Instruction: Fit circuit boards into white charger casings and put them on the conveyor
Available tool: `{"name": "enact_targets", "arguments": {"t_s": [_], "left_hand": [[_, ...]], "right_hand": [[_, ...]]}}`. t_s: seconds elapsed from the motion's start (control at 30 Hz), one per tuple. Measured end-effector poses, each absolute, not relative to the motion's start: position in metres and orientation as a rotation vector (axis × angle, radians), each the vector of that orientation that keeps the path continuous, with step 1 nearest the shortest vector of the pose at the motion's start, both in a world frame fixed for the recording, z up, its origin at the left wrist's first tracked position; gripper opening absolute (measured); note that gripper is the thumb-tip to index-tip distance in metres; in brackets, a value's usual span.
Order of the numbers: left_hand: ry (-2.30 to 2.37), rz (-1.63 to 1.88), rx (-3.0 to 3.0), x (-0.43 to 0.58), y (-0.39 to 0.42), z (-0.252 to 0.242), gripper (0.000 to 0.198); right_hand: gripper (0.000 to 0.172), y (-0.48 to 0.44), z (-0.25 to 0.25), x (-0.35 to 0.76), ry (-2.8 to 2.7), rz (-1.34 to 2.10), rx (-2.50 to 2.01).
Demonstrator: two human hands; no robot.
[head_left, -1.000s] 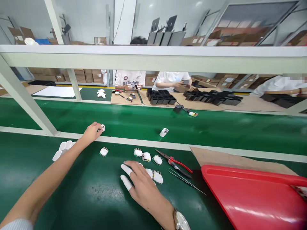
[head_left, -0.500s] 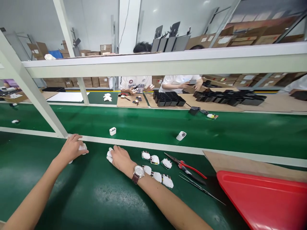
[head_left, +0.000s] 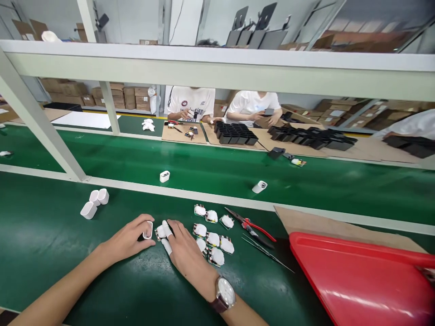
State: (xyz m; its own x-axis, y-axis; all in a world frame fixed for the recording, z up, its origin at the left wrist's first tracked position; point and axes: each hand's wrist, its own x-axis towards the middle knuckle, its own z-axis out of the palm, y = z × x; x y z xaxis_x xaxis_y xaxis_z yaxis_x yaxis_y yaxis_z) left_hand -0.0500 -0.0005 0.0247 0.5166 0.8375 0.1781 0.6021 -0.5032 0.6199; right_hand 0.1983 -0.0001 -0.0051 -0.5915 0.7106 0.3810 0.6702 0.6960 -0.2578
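Here, I'm watching my left hand (head_left: 127, 240) holding a white casing (head_left: 150, 230) just beside a white-topped circuit board (head_left: 161, 232). My right hand (head_left: 190, 253) is touching that board with its fingertips; the thumb is hidden, so I cannot tell whether it's gripping. 8 similar boards (head_left: 213, 239) are lying beside the pliers (head_left: 245, 223).

The red tray (head_left: 353, 280) is made of glossy plastic, streaked with light; the green tabletop (head_left: 142, 285) is finished smooth but scuffed in one patch; the tweezers (head_left: 268, 255) are made of shiny metal; the pliers' handles (head_left: 263, 231) are sheathed in plastic; the white cups (head_left: 89, 211) are formed of smooth plastic; the brown cardboard (head_left: 340, 227) is matt.
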Motion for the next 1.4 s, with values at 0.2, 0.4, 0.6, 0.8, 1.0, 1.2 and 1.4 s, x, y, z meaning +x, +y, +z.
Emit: {"name": "enact_targets", "arguments": {"t_s": [0.2, 0.4, 0.6, 0.8, 1.0, 1.2, 1.4], "left_hand": [[1.277, 0.784, 2.064, -0.064, -0.006, 0.004, 0.069], [1.229, 0.876, 2.154, -0.052, -0.013, 0.003, 0.064], [1.38, 0.826, 2.265, -0.053, -0.011, 0.004, 0.038], [1.152, 0.67, 2.114, -0.053, -0.008, 0.016, 0.058], [1.251, 0.893, 2.371, -0.036, -0.01, 0.006, 0.038], [1.393, 1.012, 2.546, -0.031, -0.011, 0.003, 0.028], [1.387, 1.02, 2.585, -0.027, -0.012, 0.005, 0.022]], "right_hand": [[0.049, 0.003, 0.006, 0.202, -2.306, 0.296, -0.9], [0.047, -0.011, 0.036, 0.198, -2.182, 0.197, -0.824], [0.047, -0.011, 0.036, 0.198, -2.145, 0.171, -0.825], [0.047, -0.011, 0.032, 0.203, -2.117, 0.203, -0.84], [0.05, -0.02, 0.03, 0.199, -2.099, 0.34, -0.803], [0.049, -0.025, 0.028, 0.195, -2.138, 0.264, -0.794], [0.048, -0.027, 0.02, 0.195, -2.222, 0.17, -0.799]]}}
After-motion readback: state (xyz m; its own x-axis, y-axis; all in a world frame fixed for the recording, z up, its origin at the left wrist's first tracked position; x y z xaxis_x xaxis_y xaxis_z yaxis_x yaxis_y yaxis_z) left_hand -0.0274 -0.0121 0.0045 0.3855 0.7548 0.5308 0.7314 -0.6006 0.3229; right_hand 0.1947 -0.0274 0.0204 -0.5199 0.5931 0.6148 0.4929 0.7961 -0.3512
